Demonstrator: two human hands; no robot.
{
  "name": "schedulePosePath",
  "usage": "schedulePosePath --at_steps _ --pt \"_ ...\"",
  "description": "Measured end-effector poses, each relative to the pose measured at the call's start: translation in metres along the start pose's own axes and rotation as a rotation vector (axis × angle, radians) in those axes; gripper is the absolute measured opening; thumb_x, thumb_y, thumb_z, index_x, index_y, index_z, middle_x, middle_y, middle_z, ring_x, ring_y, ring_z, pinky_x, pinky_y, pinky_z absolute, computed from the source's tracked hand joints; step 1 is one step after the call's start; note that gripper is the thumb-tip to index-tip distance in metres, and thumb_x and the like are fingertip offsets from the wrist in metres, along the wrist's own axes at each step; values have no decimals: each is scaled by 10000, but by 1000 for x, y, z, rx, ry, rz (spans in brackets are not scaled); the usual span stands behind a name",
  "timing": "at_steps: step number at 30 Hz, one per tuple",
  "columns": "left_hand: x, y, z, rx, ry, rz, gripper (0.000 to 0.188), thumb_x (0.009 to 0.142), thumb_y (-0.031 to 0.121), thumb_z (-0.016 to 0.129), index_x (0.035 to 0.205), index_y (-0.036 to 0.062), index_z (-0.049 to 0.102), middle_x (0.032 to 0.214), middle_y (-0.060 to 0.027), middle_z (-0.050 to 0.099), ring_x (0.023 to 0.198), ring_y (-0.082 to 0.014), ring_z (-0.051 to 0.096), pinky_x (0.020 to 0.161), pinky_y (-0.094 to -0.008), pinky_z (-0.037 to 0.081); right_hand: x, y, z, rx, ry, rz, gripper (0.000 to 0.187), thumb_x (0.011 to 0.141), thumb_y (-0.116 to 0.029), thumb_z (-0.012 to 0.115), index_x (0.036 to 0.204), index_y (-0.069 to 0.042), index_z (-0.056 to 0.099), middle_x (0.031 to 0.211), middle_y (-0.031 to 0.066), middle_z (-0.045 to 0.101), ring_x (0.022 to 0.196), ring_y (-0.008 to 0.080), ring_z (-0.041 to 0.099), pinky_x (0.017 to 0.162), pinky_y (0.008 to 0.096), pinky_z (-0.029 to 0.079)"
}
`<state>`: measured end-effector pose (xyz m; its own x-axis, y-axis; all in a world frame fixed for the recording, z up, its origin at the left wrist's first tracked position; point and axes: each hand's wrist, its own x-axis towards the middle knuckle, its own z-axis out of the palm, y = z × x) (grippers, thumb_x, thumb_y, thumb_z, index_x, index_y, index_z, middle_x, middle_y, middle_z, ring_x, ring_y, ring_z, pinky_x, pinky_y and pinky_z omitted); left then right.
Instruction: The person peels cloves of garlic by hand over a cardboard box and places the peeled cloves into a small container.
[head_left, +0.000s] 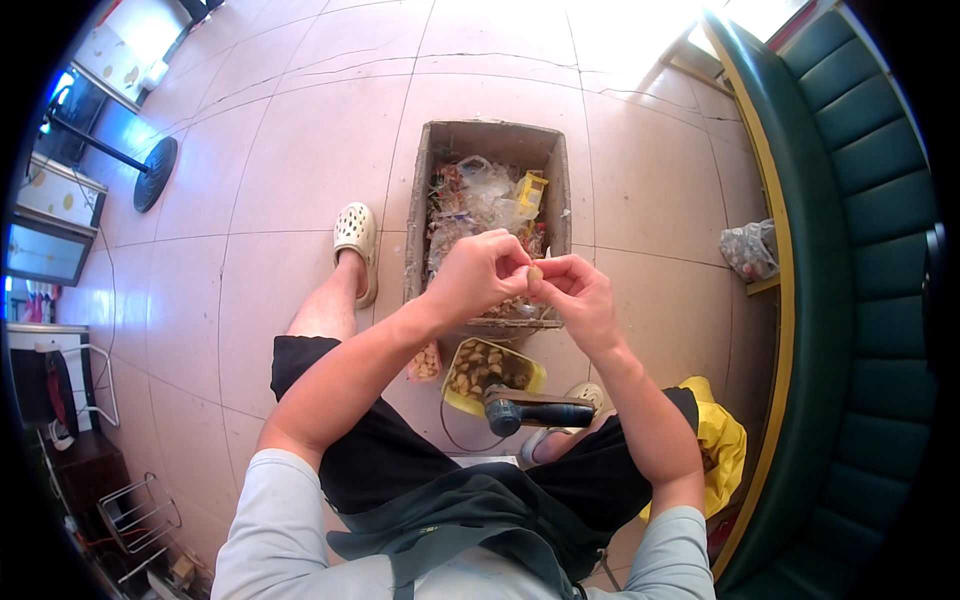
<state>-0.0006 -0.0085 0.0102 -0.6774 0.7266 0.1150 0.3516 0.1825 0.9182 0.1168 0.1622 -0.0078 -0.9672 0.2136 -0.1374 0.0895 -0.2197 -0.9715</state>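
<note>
My left hand (480, 272) and my right hand (578, 298) meet over the near end of a worn, box-shaped bin (416, 190). Between their fingertips is a small pale yellow piece (535, 273), partly covered; its exact kind is unclear. Both hands are closed in a pinch on it. Plastic bags, a yellow wrapper (530, 193) and brownish scraps fill the bin. Below the hands, a yellow tub (541, 378) holds several pale, clove-like pieces in dark liquid. A small pink container (424, 365) with pale pieces stands at its left, partly behind my left forearm.
A dark tool-like object with a black handle (550, 414) overlaps the tub's near edge. To the right runs a green padded bench (800, 200), with a knotted plastic bag (750, 250) beside it. Yellow cloth (722, 440) lies by my right leg. A round black stand base (155, 175) is far left.
</note>
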Motion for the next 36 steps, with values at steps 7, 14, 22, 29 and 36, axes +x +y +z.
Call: schedulePosePath --at_steps 7,14,22,29,36 --pt "1 -4 6 44 105 52 73 844 37 735 851 -11 682 810 -64 631 686 -121 600 609 -282 488 -2 -3 8 67 19 -31 229 966 -42 741 1173 22 666 1039 88 743 929 140 722 840 278 598" --pt "5 -14 2 67 204 5 51 854 25 709 899 2 700 816 -54 613 683 -115 594 625 -276 496 4 6 -2 116 80 -126 287 966 4 707 1246 7 642 1125 84 712 1039 161 700 923 308 584" --pt "3 -14 9 -149 58 -60 169 995 33 564 1092 8 701 994 -68 628 802 -123 643 649 -272 549 7 6 -7 341 68 70 295 996 -21 655 1290 -10 626 1177 94 702 1061 176 678 940 314 561" --pt "2 -10 1 -624 -133 -263 354 1104 290 456 1230 1 619 1089 -94 621 883 -143 674 676 -280 597 8 3 -7 459 61 169 297 989 -35 664 1281 -1 622 1165 90 688 1056 167 671 935 306 561" --pt "2 -12 3 -568 -194 -222 206 1005 146 705 1148 26 618 986 -48 682 841 -111 672 675 -262 587 8 0 -9 487 -22 199 292 994 -51 662 1279 -3 622 1156 86 688 1043 155 668 904 296 555"
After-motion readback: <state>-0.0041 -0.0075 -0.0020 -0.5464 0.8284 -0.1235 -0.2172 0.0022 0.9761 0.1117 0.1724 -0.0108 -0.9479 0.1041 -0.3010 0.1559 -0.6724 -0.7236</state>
